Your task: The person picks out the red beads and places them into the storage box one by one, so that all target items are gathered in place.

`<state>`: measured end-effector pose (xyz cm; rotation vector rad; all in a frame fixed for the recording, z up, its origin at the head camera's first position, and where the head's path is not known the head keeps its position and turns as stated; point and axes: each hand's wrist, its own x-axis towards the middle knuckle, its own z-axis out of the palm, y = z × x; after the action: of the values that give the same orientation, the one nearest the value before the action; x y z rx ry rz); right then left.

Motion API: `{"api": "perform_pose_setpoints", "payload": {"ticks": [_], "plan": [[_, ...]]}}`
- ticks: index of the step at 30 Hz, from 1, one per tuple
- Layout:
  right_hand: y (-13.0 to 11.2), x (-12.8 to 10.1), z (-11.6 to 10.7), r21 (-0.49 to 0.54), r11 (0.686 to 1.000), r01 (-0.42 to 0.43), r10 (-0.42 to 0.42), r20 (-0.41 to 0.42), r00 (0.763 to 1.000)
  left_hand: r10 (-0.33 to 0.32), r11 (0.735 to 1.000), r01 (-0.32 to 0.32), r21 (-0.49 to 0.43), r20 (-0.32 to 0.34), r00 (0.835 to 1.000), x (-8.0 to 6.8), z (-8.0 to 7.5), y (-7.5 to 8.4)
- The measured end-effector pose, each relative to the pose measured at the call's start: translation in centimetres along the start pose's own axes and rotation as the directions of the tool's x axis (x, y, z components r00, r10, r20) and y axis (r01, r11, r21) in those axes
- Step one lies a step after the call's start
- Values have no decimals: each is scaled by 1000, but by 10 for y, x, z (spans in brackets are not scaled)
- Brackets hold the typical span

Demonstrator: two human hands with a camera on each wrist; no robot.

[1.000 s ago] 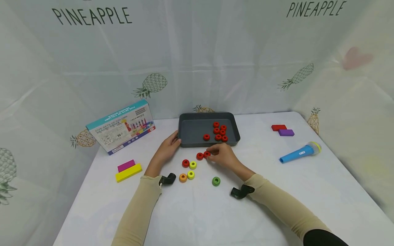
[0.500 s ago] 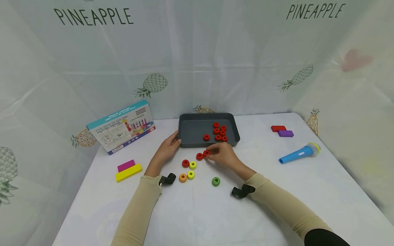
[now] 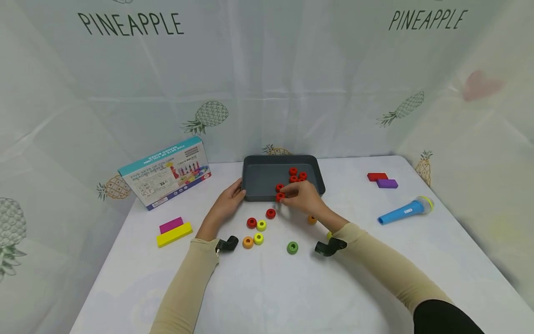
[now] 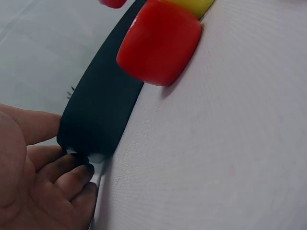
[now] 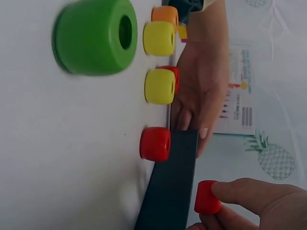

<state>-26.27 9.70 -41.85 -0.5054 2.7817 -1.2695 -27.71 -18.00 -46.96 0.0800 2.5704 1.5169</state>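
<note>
My left hand (image 3: 228, 200) grips the near left corner of a dark grey tray (image 3: 263, 174). In the left wrist view its thumb lies at the rim, its fingers round the tray's end. A red bead (image 3: 280, 197) is pinched between the thumb and fingers of my right hand (image 3: 304, 197), raised at the tray's near rim. The right wrist view shows this bead (image 5: 207, 197) above the tray's wall. Several red beads (image 3: 294, 171) lie in the tray, some hidden behind the right hand. Just in front of the tray sits another red bead (image 3: 270, 214).
Red (image 3: 251, 223), yellow (image 3: 258, 239), orange (image 3: 248, 242) and green (image 3: 292, 247) beads lie on the table. An orange bead (image 3: 312, 220) shows beside the right forearm. Left are a printed box (image 3: 167, 174) and a yellow block (image 3: 174, 234); right, a toy microphone (image 3: 406, 210) and purple block (image 3: 387, 183).
My right hand has lifted the red bead off the table, away from its neighbour, and up to the tray's near rim. The left hand stays at the tray's corner.
</note>
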Motion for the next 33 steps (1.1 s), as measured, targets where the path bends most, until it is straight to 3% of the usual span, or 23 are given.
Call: {"api": "perform_pose_setpoints", "payload": {"ticks": [17,25,33], "plan": [[6,52,-13,-5,1000,-27,27,-35,999,4,1000,-4,2,-4,1000,0,-3,1],[14,67,-10,-14,993,-116,114,-65,991,-3,1000,3,-6,19,1000,2,0,-1],[17,79,-2,-30,993,-115,113,-72,991,-1,1000,2,-8,3,1000,1,0,-2]]}}
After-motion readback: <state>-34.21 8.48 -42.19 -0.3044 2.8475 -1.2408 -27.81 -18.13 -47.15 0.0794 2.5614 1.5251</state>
